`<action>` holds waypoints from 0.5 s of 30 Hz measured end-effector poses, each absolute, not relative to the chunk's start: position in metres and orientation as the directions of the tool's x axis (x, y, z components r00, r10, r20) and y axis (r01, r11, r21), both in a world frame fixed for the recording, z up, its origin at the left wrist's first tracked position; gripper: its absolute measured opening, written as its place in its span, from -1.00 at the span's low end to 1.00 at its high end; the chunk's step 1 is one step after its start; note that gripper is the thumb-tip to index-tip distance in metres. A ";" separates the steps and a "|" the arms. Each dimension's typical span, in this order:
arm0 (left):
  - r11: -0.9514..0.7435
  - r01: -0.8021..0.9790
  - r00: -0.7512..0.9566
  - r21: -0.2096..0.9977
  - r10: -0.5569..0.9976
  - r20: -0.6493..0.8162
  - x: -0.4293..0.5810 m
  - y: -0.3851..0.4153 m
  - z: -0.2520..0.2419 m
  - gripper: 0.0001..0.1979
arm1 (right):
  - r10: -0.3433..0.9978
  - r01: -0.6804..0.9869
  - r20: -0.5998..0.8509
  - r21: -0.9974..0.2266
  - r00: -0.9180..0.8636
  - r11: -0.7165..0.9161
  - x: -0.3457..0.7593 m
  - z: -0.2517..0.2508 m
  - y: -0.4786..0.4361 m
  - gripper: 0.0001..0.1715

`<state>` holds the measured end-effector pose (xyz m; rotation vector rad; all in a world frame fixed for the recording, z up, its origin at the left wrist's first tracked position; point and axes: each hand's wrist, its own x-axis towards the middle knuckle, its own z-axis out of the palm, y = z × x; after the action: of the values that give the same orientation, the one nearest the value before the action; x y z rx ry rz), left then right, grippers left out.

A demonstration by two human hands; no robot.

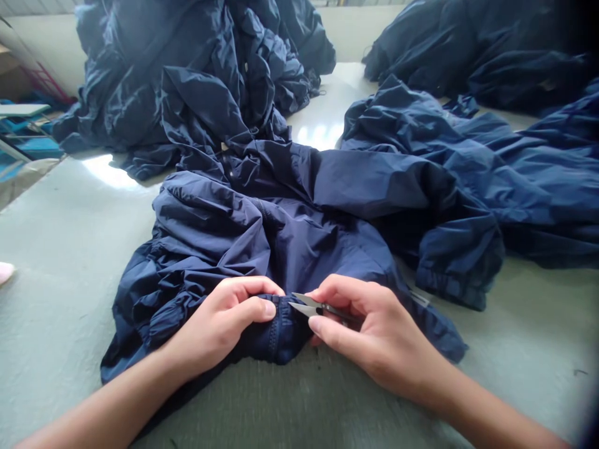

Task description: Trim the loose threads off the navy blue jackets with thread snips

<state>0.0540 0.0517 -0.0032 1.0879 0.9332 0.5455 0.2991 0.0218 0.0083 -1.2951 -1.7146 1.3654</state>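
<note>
A navy jacket (322, 234) with gathered, elastic-looking edges lies spread in front of me. My left hand (229, 312) pinches its hem beside the end of a zipper (275, 330), thumb on top. In my right hand (369, 318) is a pair of thread snips (306, 305), held between thumb and fingers. Their two pointed blades are apart and aim left at the hem edge, close by the zipper end. Whether the tips touch the fabric or a thread, I cannot tell. A cuffed sleeve (461, 255) stretches out to the right.
A tall heap of navy garments (187, 75) stands at the back left of the pale table (60, 249). More navy garments (538, 168) lie to the right, with a darker pile (477, 50) behind. A small pinkish thing (5, 272) shows at the left edge.
</note>
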 end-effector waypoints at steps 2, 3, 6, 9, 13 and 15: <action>0.392 0.060 0.515 0.918 0.775 -0.365 0.053 0.052 -0.003 -0.83 | 0.930 0.327 -0.120 -0.945 -0.346 0.000 0.298 0.009 0.022 -0.88; 0.388 0.061 0.511 0.920 0.779 -0.363 0.053 0.052 -0.004 -0.84 | 0.933 0.329 -0.120 -0.944 -0.340 -0.002 0.297 0.009 0.022 -0.89; 0.342 0.080 0.494 0.936 0.803 -0.335 0.052 0.051 -0.005 -0.84 | 0.938 0.343 -0.114 -0.939 -0.326 0.005 0.295 0.009 0.022 -0.90; 0.289 0.109 0.482 0.951 0.821 -0.305 0.051 0.051 -0.007 -0.81 | 0.938 0.352 -0.094 -0.935 -0.334 0.032 0.294 0.009 0.021 -0.91; 0.285 0.120 0.481 0.951 0.821 -0.306 0.051 0.051 -0.009 -0.77 | 0.942 0.347 -0.052 -0.935 -0.331 0.070 0.294 0.007 0.021 -0.92; 0.282 0.124 0.478 0.952 0.823 -0.306 0.051 0.051 -0.009 -0.76 | 0.945 0.333 -0.039 -0.940 -0.326 0.076 0.294 0.005 0.021 -0.92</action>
<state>0.0511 0.0510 -0.0087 1.2159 0.9898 0.5892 0.2940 0.0207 0.0052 -1.2726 -1.7334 1.2538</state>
